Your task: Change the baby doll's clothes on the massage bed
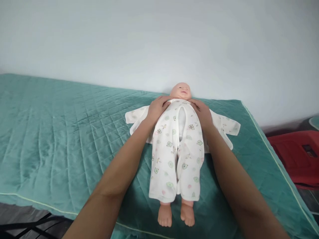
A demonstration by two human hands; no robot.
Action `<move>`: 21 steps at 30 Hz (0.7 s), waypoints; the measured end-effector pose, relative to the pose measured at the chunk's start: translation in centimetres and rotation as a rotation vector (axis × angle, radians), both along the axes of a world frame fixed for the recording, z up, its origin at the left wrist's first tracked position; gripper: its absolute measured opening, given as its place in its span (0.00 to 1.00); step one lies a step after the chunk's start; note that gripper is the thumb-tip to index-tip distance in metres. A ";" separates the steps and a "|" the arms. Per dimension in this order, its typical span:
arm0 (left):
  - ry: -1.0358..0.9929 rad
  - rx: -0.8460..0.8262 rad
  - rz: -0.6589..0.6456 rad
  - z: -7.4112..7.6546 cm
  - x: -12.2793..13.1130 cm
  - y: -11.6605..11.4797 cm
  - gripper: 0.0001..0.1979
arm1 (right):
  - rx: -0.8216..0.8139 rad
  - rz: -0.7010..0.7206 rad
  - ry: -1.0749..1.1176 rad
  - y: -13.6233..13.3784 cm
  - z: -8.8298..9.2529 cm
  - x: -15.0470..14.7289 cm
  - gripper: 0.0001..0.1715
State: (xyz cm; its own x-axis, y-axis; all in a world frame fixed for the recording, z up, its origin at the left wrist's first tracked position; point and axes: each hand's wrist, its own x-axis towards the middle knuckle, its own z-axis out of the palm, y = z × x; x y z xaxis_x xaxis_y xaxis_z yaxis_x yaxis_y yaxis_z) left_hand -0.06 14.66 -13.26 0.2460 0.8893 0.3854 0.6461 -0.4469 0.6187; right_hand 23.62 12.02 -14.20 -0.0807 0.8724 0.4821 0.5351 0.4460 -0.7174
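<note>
A baby doll lies on its back, its head towards the wall and its bare feet towards me. White printed baby pants cover its legs and body almost up to the neck, with an open slit down the middle front. Beneath the doll, a white baby shirt is spread, sleeves out to both sides. My left hand is closed on the upper edge of the pants by the doll's shoulder. On the opposite side my right hand grips the same edge, its fingertips partly hidden.
A green quilted cover lies over the table or bed. Behind it rises a pale wall. A red plastic object stands beyond the right edge, and black metal legs show at the lower left.
</note>
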 end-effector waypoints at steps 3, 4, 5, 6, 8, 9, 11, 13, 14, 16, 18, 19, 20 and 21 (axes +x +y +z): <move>0.161 0.010 -0.004 0.0 -0.2 -1.0 0.20 | 0.042 0.070 -0.079 -0.9 -0.2 0.5 0.21; 0.211 0.012 0.007 -0.1 -0.3 -1.4 0.21 | 0.047 0.073 -0.097 -1.2 -0.2 0.7 0.22; 0.246 0.019 0.020 -0.1 -0.4 -1.8 0.22 | 0.053 0.070 -0.110 -1.6 -0.3 0.8 0.23; 0.268 0.030 0.028 -0.3 -0.6 -2.1 0.22 | 0.058 0.066 -0.119 -2.0 -0.4 0.9 0.24; 0.270 0.067 0.029 -0.7 -1.0 -2.9 0.22 | 0.070 0.056 -0.115 -2.8 -0.6 1.0 0.25; 0.264 0.091 0.021 -1.0 -1.3 -3.2 0.21 | 0.077 0.047 -0.103 -3.2 -0.8 1.1 0.25; 0.267 0.141 0.001 -1.7 -1.9 -3.9 0.22 | 0.086 0.035 -0.074 -4.3 -1.2 1.2 0.25; 0.285 0.184 -0.013 -2.3 -2.4 -4.5 0.23 | 0.080 0.012 -0.037 -5.4 -1.5 1.3 0.25; 0.291 0.198 -0.017 -2.5 -2.7 -4.7 0.23 | 0.070 -0.010 -0.018 -6.0 -1.6 1.2 0.24; 0.294 0.213 -0.014 -2.8 -2.9 -5.3 0.23 | 0.044 -0.075 0.015 -7.1 -1.8 1.1 0.24; 0.299 0.218 -0.007 -2.7 -3.0 -6.0 0.22 | 0.026 -0.168 0.051 -7.7 -1.8 0.8 0.23; 0.303 0.219 0.001 -2.6 -2.9 -6.3 0.22 | 0.013 -0.218 0.066 -7.8 -1.8 0.7 0.22; 0.308 0.218 0.012 -2.5 -2.9 -6.7 0.21 | -0.010 -0.266 0.079 -7.8 -1.8 0.7 0.21; 0.314 0.215 0.029 -2.3 -2.8 -7.1 0.20 | -0.049 -0.305 0.090 -7.7 -1.7 0.7 0.19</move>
